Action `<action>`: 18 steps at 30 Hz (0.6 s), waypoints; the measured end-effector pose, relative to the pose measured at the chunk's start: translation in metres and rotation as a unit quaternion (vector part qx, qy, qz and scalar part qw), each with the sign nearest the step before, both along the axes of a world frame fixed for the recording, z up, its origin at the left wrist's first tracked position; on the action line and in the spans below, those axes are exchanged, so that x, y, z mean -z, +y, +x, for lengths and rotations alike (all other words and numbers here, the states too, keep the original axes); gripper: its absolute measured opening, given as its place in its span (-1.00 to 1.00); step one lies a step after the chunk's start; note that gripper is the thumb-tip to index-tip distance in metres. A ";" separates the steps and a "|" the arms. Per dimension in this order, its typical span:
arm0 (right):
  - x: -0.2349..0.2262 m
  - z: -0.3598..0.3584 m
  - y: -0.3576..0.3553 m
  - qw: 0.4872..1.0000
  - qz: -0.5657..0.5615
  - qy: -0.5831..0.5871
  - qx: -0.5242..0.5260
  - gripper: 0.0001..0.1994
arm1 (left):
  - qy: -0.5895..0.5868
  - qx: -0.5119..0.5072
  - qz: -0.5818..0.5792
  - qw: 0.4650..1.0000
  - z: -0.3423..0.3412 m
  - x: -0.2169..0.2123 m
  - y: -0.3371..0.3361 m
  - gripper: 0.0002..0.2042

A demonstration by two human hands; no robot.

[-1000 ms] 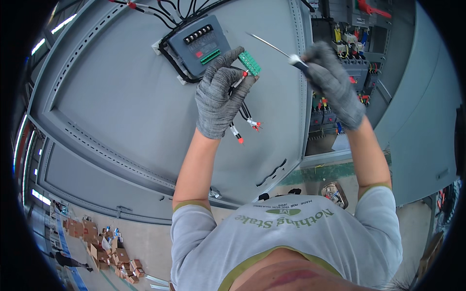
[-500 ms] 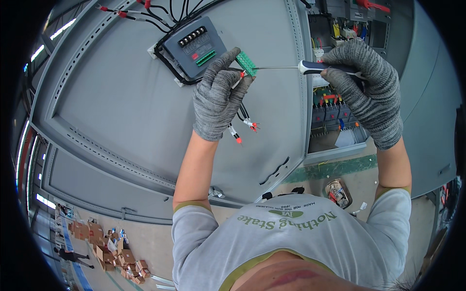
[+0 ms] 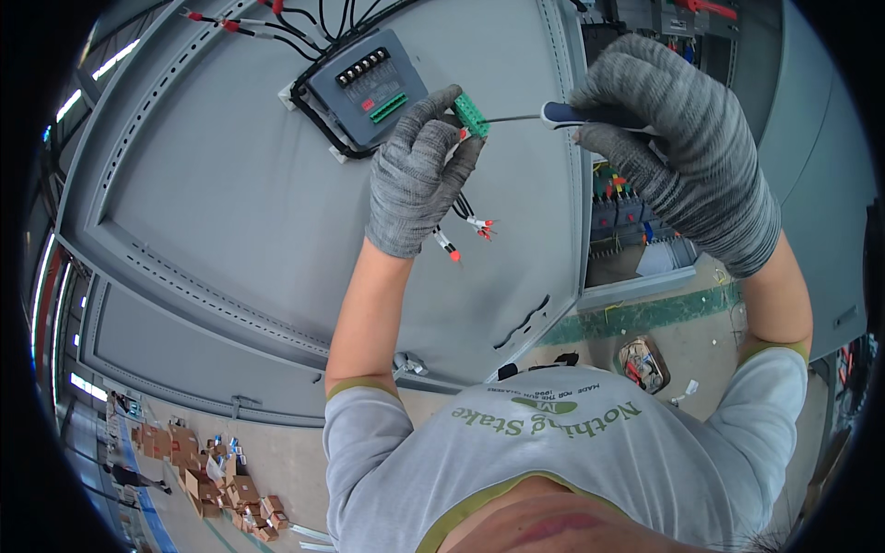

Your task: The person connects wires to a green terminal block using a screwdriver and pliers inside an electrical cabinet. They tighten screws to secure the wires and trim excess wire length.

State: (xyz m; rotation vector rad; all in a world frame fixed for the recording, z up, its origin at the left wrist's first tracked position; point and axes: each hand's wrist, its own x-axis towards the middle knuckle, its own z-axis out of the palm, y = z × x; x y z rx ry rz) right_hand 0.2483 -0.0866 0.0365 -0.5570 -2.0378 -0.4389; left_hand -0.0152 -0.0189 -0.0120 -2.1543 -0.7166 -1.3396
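Both my hands wear grey knit gloves. A green terminal block [image 3: 471, 114] is pinched in my left hand [image 3: 415, 175], with a red-tipped wire at its lower end. My right hand [image 3: 682, 152] is wrapped round the dark blue and white handle of a screwdriver [image 3: 564, 115]. Its thin shaft points left, with the tip at the block's side. Black wires with white sleeves and red ferrules [image 3: 477, 226] hang below my left hand. Left of the block, a grey control module [image 3: 367, 90] with a green socket is mounted on the grey cabinet door [image 3: 249, 212].
Black cables with red ends [image 3: 277, 28] run above the module. Behind my right hand, the cabinet interior holds wired components [image 3: 627, 207]. A small bin of scraps [image 3: 643, 363] stands on the floor. Cardboard boxes [image 3: 235, 488] lie lower left, and a person [image 3: 134, 476] is farther off.
My right hand has turned and shifted left and up with the screwdriver, its wrist raised more. The terminal block and my left hand have moved only slightly.
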 end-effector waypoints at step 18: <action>-0.025 0.006 0.014 0.962 0.165 -0.216 0.037 -0.73 | 0.006 0.022 0.000 1.000 0.003 -0.012 0.002 -0.73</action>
